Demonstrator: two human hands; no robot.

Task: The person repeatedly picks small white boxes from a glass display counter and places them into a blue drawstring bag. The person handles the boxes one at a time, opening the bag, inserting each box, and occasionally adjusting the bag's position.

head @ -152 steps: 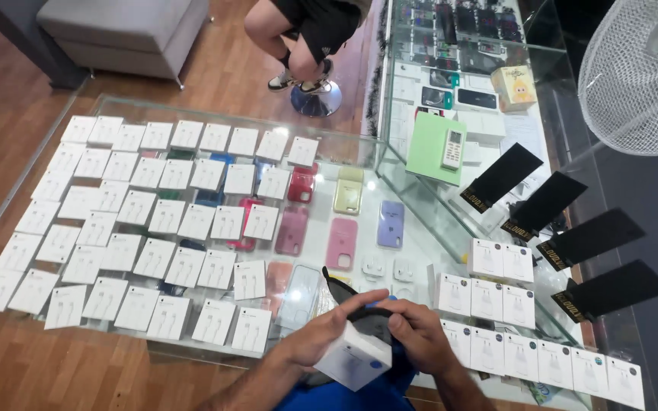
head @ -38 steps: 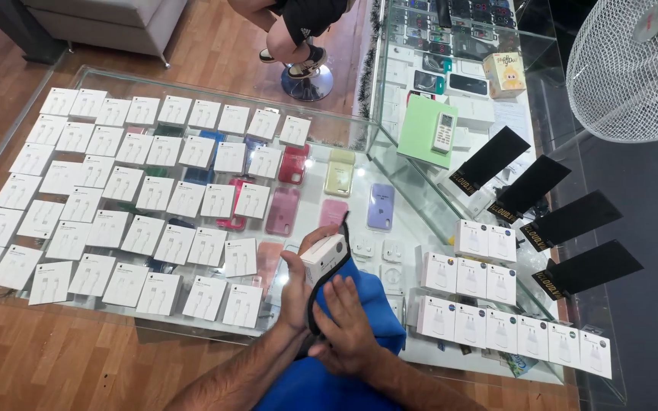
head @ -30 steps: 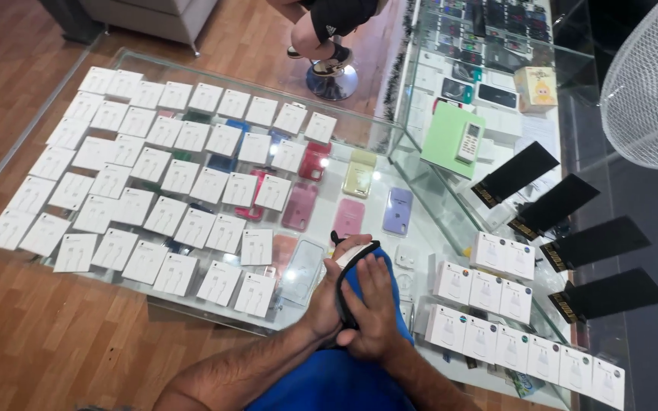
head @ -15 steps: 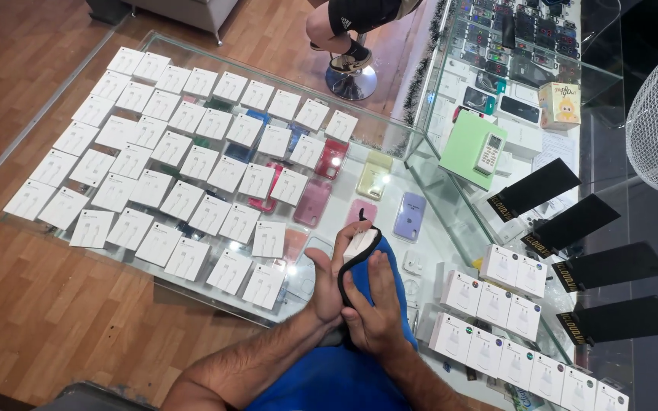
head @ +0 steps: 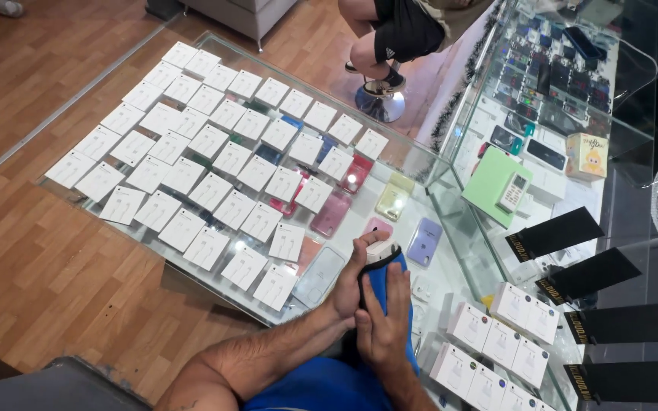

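Over a glass display counter [head: 420,164], the left hand [head: 350,280] curls closed around a small white box [head: 378,250] wrapped in a blue cloth with black trim [head: 384,283]. The right hand [head: 384,323] lies flat, fingers extended, pressing the cloth. Rows of flat white square packets [head: 215,164] fill the case beside them
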